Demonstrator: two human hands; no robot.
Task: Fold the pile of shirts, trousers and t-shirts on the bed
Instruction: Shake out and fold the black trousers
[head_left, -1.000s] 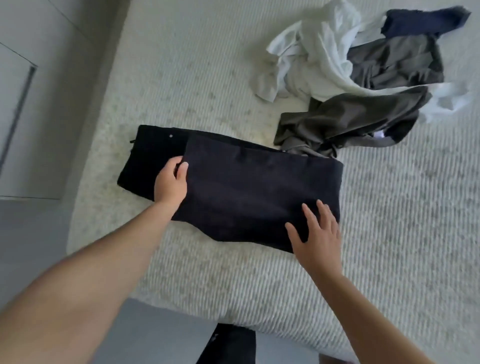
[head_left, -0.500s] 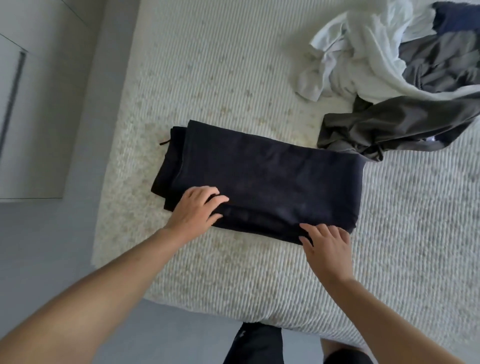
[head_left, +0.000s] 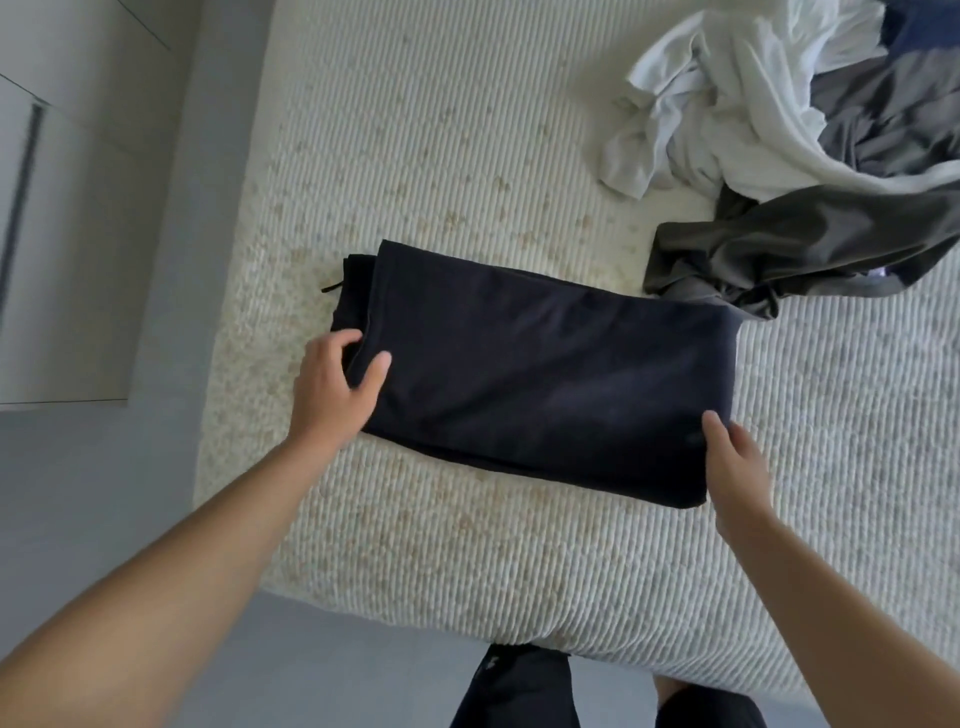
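- At both short ends of the folded trousers (head_left: 540, 374) a hold is kept: the left end is pinched by the left hand (head_left: 332, 387), thumb on top and fingers curled round the edge; the right near corner is gripped by the right hand (head_left: 735, 467), thumb on top, fingers tucked under and not seen.
- Trousers are laid flat on the bed (head_left: 467, 561), between the two hands, near its front edge.
- Risk: if the bundle is lifted by the two ends only, the unsupported middle is likely to sag and the layers may slide apart.
- Risk: the under layers stick out beyond the left grip; if only the top layer is caught, the stack may be left behind or skewed.
- Risk: the grey garment (head_left: 789, 254) lies just beyond the far right corner, apparently touching it; it could be dragged along when the bundle is moved.
- Risk: with the near edge close to the bed front, a pull toward the body may tip the bundle off.
- Hidden: right fingers under the cloth; how many layers are held cannot be told.
- Cut off: the pile (head_left: 769, 104), up and right of the right grip, is cropped by the frame; piece count is unclear.
- Unclear: small dark tag or cord just beyond the left grip, by the trousers' far left corner.
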